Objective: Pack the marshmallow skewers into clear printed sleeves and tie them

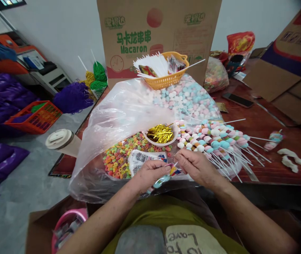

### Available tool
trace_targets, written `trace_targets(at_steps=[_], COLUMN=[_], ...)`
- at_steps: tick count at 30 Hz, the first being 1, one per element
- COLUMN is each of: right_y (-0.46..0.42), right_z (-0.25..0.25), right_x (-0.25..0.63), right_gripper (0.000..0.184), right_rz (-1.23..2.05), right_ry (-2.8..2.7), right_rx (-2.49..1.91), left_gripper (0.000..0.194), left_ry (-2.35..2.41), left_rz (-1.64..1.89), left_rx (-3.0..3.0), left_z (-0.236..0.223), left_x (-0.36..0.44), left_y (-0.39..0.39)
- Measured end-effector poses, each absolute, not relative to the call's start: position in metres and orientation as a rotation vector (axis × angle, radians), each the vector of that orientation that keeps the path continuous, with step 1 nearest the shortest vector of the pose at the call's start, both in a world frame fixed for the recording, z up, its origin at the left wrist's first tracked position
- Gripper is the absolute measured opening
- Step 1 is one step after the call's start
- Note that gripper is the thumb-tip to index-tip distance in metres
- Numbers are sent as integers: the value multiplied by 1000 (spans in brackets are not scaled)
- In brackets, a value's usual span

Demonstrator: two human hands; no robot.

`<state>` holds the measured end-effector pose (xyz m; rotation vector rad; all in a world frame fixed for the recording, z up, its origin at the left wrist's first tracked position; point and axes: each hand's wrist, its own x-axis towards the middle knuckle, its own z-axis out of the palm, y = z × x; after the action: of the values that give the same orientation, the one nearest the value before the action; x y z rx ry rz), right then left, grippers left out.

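Note:
My left hand (150, 175) is closed around a candy skewer (162, 181) with pale blue and pink pieces, held just above the table's near edge. My right hand (196, 166) pinches the thin white stick end of that skewer (175, 164) between thumb and fingers. Both hands meet over a clear plastic bag (113, 116) of coloured ring candies (117, 157). A small printed wrapper pack (142, 158) lies on the rings by my left hand. To the right lies a pile of finished marshmallow skewers (214, 139).
A white bowl of gold twist ties (161, 134) sits behind my hands. A yellow basket (166, 79) of sticks and a big Macaron carton (155, 31) stand at the back. A phone (237, 100), a paper cup (63, 141) and loose candy pieces (290, 158) lie on the dark table.

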<state>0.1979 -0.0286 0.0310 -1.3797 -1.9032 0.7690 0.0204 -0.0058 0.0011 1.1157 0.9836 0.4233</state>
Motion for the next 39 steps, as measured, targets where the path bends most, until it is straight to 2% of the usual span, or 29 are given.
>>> trace_targets(at_steps=[3, 6, 8, 13, 17, 20, 22, 24, 26, 27, 29, 32, 34, 36, 39], right_y=[-28, -30, -32, -46, -52, -46, -39, -33, -32, -34, -38, -43, -44, -46, -48], right_z=[23, 10, 2, -15, -22, -19, -10, 1, 10, 12, 11, 1, -7, -13, -18], right_x=[193, 197, 198, 175, 157, 164, 175, 185, 189, 188, 185, 182, 182, 180, 171], right_gripper=[32, 27, 31, 27, 28, 26, 25, 20, 17, 21, 31, 32, 27, 21, 16], right_rz=[732, 898, 1047, 1171, 1309, 1339, 1033, 445, -50, -196, -320, -360, -314, -101, 709], right_ry=[-1878, -1654, -1532, -1431, -1192, -1309, -1483, -1663, -1924, -2098, -2423, -2650, -2719, -2770, -2604], right_rx=[-1407, -1337, -1265, -1363, -1350, -1376, -1479, -1505, -1321, -1167, -892, -807, -828, -892, -1161], left_gripper=[42, 41, 39, 36, 38, 40, 32, 22, 19, 20, 20, 21, 21, 17, 9], left_ry=[1019, 1068, 1099, 1191, 1013, 861, 875, 929, 973, 971, 895, 743, 728, 730, 746], left_rz=[625, 672, 663, 682, 413, 148, 47, 37, 98, 121, 130, 45, -103, -245, -210], left_rx=[1170, 1150, 1187, 1683, 1500, 1403, 1501, 1594, 1592, 1567, 1532, 1520, 1558, 1769, 2351], left_z=[-3, -2, -2, -8, -5, 2, 5, 5, 5, 6, 9, 17, 22, 24, 22], left_x=[27, 29, 29, 28, 19, 10, 6, 4, 4, 4, 3, 2, 1, -1, -4], left_y=[-10, -11, -10, -15, -18, -14, -9, -5, 0, 1, 4, 6, 6, 5, 0])
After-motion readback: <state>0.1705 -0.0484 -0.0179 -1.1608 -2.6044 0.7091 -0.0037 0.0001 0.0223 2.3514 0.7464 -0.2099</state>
